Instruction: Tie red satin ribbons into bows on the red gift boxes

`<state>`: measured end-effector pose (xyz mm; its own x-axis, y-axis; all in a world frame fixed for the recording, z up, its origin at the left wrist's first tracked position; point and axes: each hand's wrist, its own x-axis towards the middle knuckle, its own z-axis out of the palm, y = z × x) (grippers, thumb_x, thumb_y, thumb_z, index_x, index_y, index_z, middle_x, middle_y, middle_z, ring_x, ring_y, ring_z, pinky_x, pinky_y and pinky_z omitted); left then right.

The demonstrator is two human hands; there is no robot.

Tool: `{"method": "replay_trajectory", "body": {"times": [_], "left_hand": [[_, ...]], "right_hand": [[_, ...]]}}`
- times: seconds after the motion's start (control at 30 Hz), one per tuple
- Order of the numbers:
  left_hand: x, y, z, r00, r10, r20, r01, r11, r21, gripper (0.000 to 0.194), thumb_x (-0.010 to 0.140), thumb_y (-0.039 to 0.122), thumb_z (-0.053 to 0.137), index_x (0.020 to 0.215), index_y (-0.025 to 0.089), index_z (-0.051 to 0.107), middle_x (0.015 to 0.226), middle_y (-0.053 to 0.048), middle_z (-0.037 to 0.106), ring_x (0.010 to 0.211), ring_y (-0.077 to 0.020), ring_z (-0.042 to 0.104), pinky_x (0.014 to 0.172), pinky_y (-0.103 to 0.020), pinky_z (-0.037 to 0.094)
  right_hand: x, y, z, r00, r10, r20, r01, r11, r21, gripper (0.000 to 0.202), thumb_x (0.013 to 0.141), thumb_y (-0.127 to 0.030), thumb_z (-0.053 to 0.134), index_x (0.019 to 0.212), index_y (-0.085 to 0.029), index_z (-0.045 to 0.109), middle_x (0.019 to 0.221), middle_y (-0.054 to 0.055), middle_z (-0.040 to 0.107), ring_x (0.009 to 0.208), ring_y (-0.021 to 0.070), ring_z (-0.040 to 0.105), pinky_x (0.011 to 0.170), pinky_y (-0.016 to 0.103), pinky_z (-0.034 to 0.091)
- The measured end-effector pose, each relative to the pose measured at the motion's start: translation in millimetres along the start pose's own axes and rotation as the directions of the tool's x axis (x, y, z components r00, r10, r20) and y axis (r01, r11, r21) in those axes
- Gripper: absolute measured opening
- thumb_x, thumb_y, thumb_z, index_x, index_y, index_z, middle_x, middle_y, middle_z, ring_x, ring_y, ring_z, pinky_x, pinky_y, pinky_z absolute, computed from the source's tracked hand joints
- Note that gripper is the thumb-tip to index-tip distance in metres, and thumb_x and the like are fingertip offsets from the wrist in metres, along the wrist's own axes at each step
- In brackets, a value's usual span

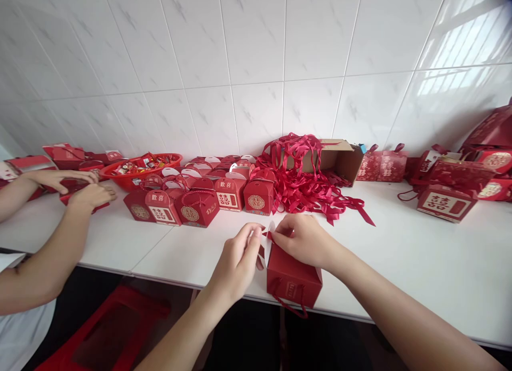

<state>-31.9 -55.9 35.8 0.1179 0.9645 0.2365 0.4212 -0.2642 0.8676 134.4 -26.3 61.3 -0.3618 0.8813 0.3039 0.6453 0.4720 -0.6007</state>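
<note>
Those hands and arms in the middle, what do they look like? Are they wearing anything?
The left hand and right hand are bare: no gloves, rings or watch that I can see. The left arm and right arm show no sleeves or markings.

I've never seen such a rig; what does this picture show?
No machine here: a person's bare hands, seen by a camera worn on that person's head, looking forward and down. The left hand and right hand are at the white flap of a red box; exactly what each grip pinches is hard to tell. On the white table are more red boxes, red ribbons heaped at a cardboard carton, and a red basin of small wrapped pieces. The hands at far left are a co-worker's.
</note>
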Motion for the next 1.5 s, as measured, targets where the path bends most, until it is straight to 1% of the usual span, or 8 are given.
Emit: {"method": "replay_trajectory", "body": {"times": [0.27,0.4,0.57,0.77,1.0,1.17,1.37,1.5], "left_hand": [[13.7,3.5,-5.9,0.956,-0.157,0.247,0.202,0.965,-0.169,0.017,0.082,0.029,0.04,0.068,0.021,0.042,0.054,0.005,0.046,0.05,-0.0117,0.047,0.05,-0.022,0.035],[10.2,-21.5,-27.6,0.979,-0.156,0.134,0.113,0.952,0.284,0.016,0.079,0.026,0.042,0.064,0.021,0.043,0.059,0.002,0.05,0.058,-0.0155,0.049,0.058,-0.027,0.036],[7.6,-40.1,-51.7,0.991,-0.133,-0.031,0.107,0.617,0.78,0.009,0.073,0.024,0.053,0.065,0.02,0.053,0.081,-0.008,0.058,0.089,-0.0283,0.052,0.074,-0.036,0.04],[19.7,-13.2,-24.9,0.994,0.051,0.096,-0.07,0.976,0.208,0.026,0.09,0.046,0.04,0.092,0.022,0.05,0.097,-0.003,0.056,0.095,-0.0202,0.051,0.084,-0.031,0.04],[32.7,-9.5,0.5,0.942,0.028,0.333,0.056,0.97,-0.238,0.029,0.092,0.044,0.039,0.079,0.02,0.048,0.08,0.001,0.048,0.08,-0.0139,0.048,0.076,-0.024,0.038],[27.4,-10.6,-3.8,0.904,0.007,0.427,0.085,0.977,-0.197,0.03,0.088,0.045,0.048,0.074,0.019,0.045,0.071,0.004,0.042,0.064,-0.0108,0.041,0.064,-0.023,0.036],[25.1,-13.2,-8.3,0.902,-0.02,0.431,0.088,0.986,-0.139,0.034,0.09,0.048,0.043,0.073,0.019,0.042,0.068,0.005,0.041,0.061,-0.0101,0.04,0.06,-0.022,0.035],[30.4,-11.6,-12.3,0.909,-0.101,0.403,0.124,0.992,-0.031,0.033,0.087,0.05,0.048,0.073,0.02,0.044,0.061,0.007,0.036,0.052,-0.0087,0.035,0.051,-0.02,0.032]], "right_hand": [[-3.2,-2.3,-2.7,1.0,-0.004,-0.008,0.004,1.0,0.024,0.024,0.083,-0.028,0.051,0.064,-0.02,0.064,0.072,0.005,0.066,0.069,0.0183,0.059,0.068,0.032,0.042],[-17.0,9.3,-16.7,0.983,-0.006,-0.184,0.028,0.992,0.119,0.021,0.086,-0.038,0.051,0.087,-0.023,0.065,0.097,0.007,0.064,0.093,0.0227,0.059,0.078,0.036,0.046],[-47.4,36.5,-28.2,0.985,0.037,-0.171,-0.003,0.981,0.195,0.024,0.088,-0.042,0.051,0.105,-0.026,0.057,0.111,0.006,0.06,0.104,0.0234,0.056,0.085,0.038,0.05],[-69.3,53.1,-25.8,0.998,0.056,0.007,-0.055,0.915,0.399,0.041,0.085,-0.041,0.058,0.122,-0.028,0.048,0.126,0.007,0.053,0.116,0.0236,0.053,0.093,0.039,0.05],[-68.9,64.0,-18.3,0.994,0.016,-0.109,0.023,0.937,0.349,0.027,0.088,-0.031,0.054,0.114,-0.026,0.055,0.107,0.006,0.06,0.087,0.0175,0.062,0.079,0.036,0.054],[-66.5,63.9,-9.7,0.97,0.096,-0.224,-0.016,0.942,0.334,0.013,0.087,-0.031,0.055,0.093,-0.022,0.062,0.086,0.004,0.064,0.083,0.0187,0.059,0.078,0.036,0.048],[-73.2,58.3,-20.6,0.981,0.192,-0.022,-0.125,0.714,0.689,0.015,0.091,-0.032,0.047,0.104,-0.025,0.05,0.08,-0.003,0.049,0.055,0.007,0.047,0.052,0.023,0.043],[-72.0,55.0,-34.4,0.999,0.024,-0.04,-0.005,0.912,0.409,0.023,0.086,-0.023,0.055,0.108,-0.026,0.051,0.093,0.0,0.049,0.058,0.0072,0.044,0.051,0.022,0.041]]}}
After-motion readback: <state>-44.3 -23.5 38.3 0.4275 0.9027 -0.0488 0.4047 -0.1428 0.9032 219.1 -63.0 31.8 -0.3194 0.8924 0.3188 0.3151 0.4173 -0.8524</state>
